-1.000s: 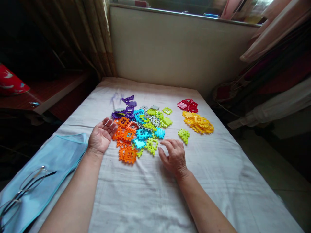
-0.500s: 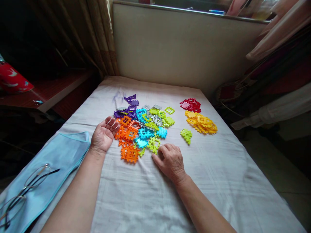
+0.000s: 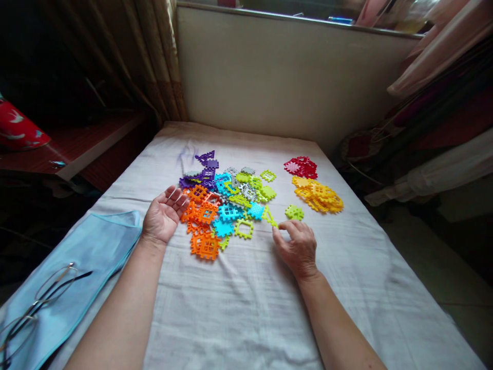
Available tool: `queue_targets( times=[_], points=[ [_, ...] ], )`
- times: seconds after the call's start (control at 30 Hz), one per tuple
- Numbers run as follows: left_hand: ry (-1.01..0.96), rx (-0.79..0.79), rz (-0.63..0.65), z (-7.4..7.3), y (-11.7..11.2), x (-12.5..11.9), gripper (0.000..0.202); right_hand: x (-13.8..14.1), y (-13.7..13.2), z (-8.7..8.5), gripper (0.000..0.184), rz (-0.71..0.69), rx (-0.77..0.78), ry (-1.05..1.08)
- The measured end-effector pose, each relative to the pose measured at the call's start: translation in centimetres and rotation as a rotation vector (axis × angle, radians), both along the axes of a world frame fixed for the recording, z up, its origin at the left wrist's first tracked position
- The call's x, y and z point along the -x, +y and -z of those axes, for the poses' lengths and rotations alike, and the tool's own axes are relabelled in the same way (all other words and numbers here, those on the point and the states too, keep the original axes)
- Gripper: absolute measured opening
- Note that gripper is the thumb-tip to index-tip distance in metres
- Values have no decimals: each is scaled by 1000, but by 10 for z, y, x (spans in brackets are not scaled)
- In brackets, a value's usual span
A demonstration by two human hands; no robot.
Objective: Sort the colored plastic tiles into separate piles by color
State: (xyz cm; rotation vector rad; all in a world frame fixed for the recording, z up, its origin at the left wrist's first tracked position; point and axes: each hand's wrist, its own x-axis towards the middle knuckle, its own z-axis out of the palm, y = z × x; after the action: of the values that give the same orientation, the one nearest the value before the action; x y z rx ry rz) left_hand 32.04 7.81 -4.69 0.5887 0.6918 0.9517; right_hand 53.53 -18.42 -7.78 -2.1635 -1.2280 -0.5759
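Note:
Palm up, my left hand (image 3: pixel 162 216) rests open beside the orange building pieces (image 3: pixel 205 244), its fingertips at their left edge. My right hand (image 3: pixel 298 245) pinches a yellow-green triangular building piece (image 3: pixel 268 216) by its near corner, right of the mixed pile. In that pile lie purple pieces (image 3: pixel 208 173), blue pieces (image 3: pixel 230 211), grey pieces (image 3: pixel 248 192) and a green square frame (image 3: pixel 244 229). A separate green piece (image 3: pixel 294 211) lies just beyond my right hand. Farther right are a yellow heap (image 3: pixel 319 196) and a red heap (image 3: pixel 302 167).
A white sheet (image 3: pixel 215 318) covers the work surface. At the left, eyeglasses (image 3: pixel 38 303) lie on a light blue cloth (image 3: pixel 111 231). A low wall (image 3: pixel 246 77) stands at the back, with a brown curtain (image 3: pixel 157 61) on its left. Hanging fabrics (image 3: pixel 435 169) are at the right.
My right hand has moved right, bringing the yellow-green triangular piece away from the pile's front edge toward the separate green piece. My left hand has stayed open in place.

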Motion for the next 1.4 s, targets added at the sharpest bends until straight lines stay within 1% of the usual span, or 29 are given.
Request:
queue_targets(
  times=[0.17,0.3,0.53,0.7,0.83,0.9,0.93,1.07,1.13,1.2,1.27,1.33,1.4],
  points=[
    [5,2,-5,0,0,0,20,-37,-16,12,18,234,-4,-3],
    [3,11,-14,-2,-1,-1,19,-49,-23,18,22,331,-17,22],
    [0,15,-14,-2,-1,-1,19,-49,-23,19,26,366,-34,42],
    [9,9,-11,-2,-1,-1,17,-49,-23,18,23,375,2,48],
    [20,-9,-7,-2,-1,-1,15,-48,-23,16,21,358,-28,27],
    [21,-15,0,-2,-1,-1,15,-42,-19,13,17,311,-51,15],
    [20,-15,1,-1,-1,0,15,-38,-17,11,16,266,-56,13],
    [12,-5,0,-1,-1,-1,16,-11,-3,2,15,-20,-47,32],
    [0,4,-2,-1,-1,-1,18,3,4,-1,14,-156,-12,61],
    [-5,3,-3,0,-1,-1,18,14,9,-2,11,-262,43,96],
    [-4,-7,-1,1,-1,-1,18,23,13,-3,12,-338,107,114],
    [-5,-16,1,2,0,0,18,30,16,-4,21,-384,173,105],
    [-10,-20,3,3,0,0,18,35,18,-5,27,-399,227,92]
  ],
)
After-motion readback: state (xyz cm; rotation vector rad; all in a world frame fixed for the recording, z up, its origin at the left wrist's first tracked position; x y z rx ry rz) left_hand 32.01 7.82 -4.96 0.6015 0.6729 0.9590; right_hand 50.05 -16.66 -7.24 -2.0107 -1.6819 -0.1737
